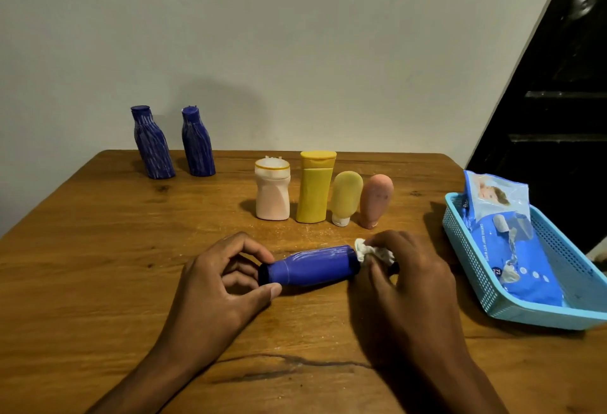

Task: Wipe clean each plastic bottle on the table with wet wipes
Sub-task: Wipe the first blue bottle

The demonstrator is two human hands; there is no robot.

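A blue plastic bottle [312, 265] lies on its side near the table's middle, cap to the left. My left hand [223, 279] pinches its cap end between thumb and forefinger. My right hand [404, 275] holds a crumpled white wet wipe [371, 251] against the bottle's base end. Two streaked blue bottles [152, 147] [198, 144] stand at the back left. A pale pink bottle [272, 193], a yellow bottle [314, 188], a yellow-green tube [345, 198] and a pink tube [375, 201] stand in a row behind my hands.
A light blue perforated basket [469, 265] at the right edge of the wooden table [98, 265] holds a blue pack of wet wipes [512, 252]. A wall rises behind the table. A dark door stands at the far right.
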